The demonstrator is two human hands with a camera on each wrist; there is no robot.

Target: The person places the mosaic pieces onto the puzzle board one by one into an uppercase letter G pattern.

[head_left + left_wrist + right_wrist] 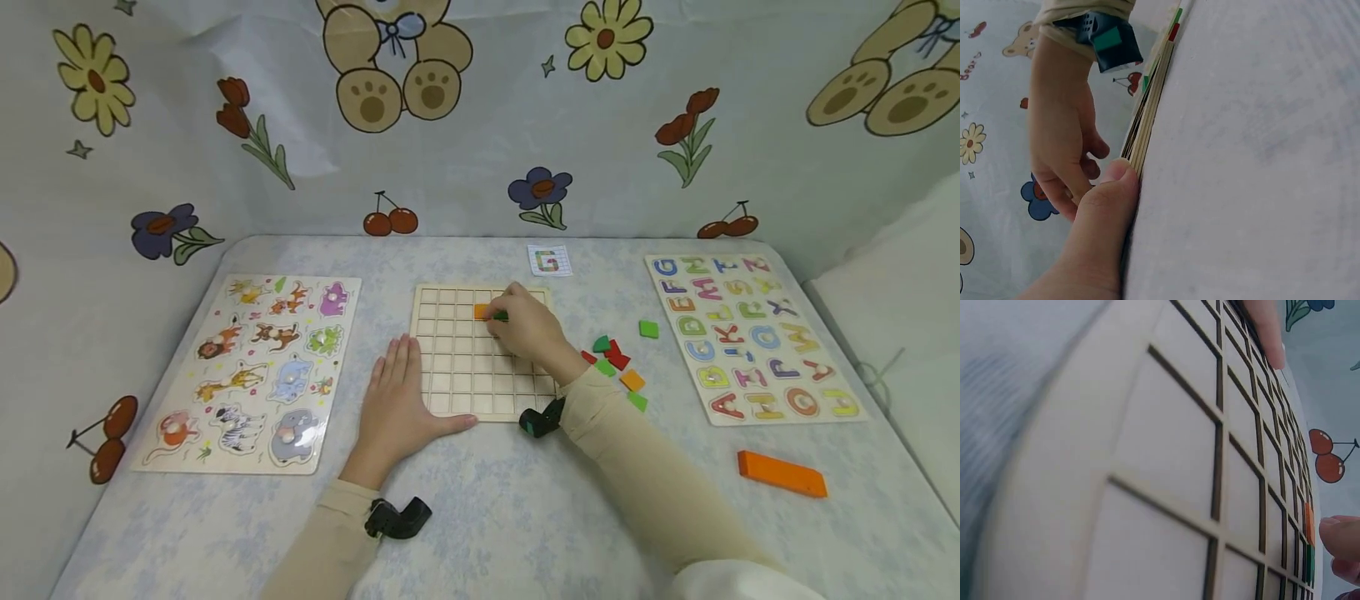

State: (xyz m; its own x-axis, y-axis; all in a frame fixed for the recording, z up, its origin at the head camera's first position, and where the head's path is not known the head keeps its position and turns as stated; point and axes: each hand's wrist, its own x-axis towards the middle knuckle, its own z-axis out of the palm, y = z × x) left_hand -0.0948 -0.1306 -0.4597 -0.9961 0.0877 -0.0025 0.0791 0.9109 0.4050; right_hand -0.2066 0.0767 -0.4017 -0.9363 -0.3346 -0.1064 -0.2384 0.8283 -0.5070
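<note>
A light wooden grid board (450, 364) lies in the middle of the table. My left hand (393, 402) lies beside its lower left corner, fingers straight along the left side and thumb (1110, 194) against the near edge. My right hand (527, 327) reaches over the board's upper right part, fingers bent downward. Its fingertips are right at an orange tile (480, 311) and a dark green tile (501, 316), side by side in the grid. In the right wrist view both tiles appear low in their cells; I cannot tell whether the fingers pinch the green one.
Loose red, green and orange tiles (632, 380) lie right of the board, with a green tile (648, 329) farther off. A letter card (561, 268) is behind the board. An animal puzzle (251, 375) is at left, an alphabet puzzle (750, 342) at right, near an orange block (782, 474).
</note>
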